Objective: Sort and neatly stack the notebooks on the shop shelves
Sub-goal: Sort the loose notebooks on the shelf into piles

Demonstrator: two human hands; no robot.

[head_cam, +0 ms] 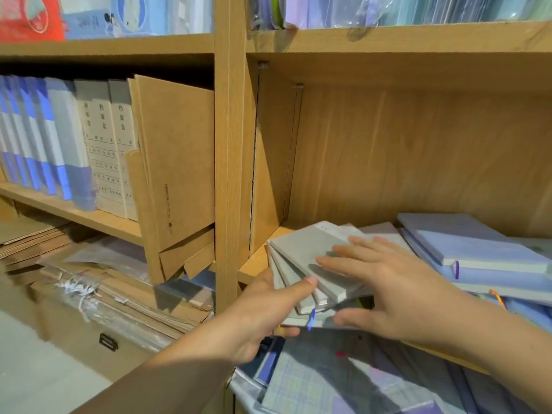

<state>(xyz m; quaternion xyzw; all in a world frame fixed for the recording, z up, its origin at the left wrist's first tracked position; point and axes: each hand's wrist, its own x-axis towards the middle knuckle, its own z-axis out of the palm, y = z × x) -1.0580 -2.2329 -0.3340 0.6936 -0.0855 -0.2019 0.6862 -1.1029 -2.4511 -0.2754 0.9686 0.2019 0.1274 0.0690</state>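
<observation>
A fanned pile of several grey notebooks (301, 249) lies at the front left of the wooden shelf (257, 261). My left hand (263, 315) grips the pile's near left edge, thumb on top and fingers underneath. My right hand (388, 282) lies flat on the top grey notebook with its fingers spread and straight. To the right sits a slanted stack of lilac-blue notebooks (478, 252) with elastic bands. More notebooks (328, 380), some in plastic wrap, lie on the level below my arms.
A wooden upright (228, 144) separates this bay from the left one, which holds standing blue-grey files (38, 135), beige file boxes (110, 150) and leaning cardboard (176, 162). Flat cardboard and plastic-wrapped sheets (98, 282) lie lower left. The shelf's back and left part are bare wood.
</observation>
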